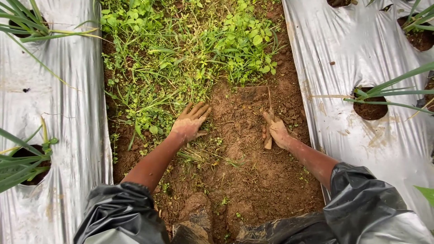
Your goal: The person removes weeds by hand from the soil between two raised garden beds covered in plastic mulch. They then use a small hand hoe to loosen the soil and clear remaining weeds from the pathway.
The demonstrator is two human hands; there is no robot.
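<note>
1. Bare brown soil [253,176] fills a furrow that runs between two beds covered in silver plastic sheet [68,113], with green weeds [181,49] thick across the far half of the furrow.
2. Left hand [190,123] lies flat on the ground at the near edge of the weeds, fingers spread and muddy, palm down on the green stems.
3. Right hand [276,131] is closed around the wooden handle of a small hoe [260,97], on the soil to the right of the weeds' edge.
4. Its flat blade sits dug into the dirt just where the weeds end, beyond the right hand.
5. Loose pulled grass [194,156] lies just behind the left hand.
6. Leafy green plants [384,92] grow from round holes in the sheet on both sides of the furrow.
</note>
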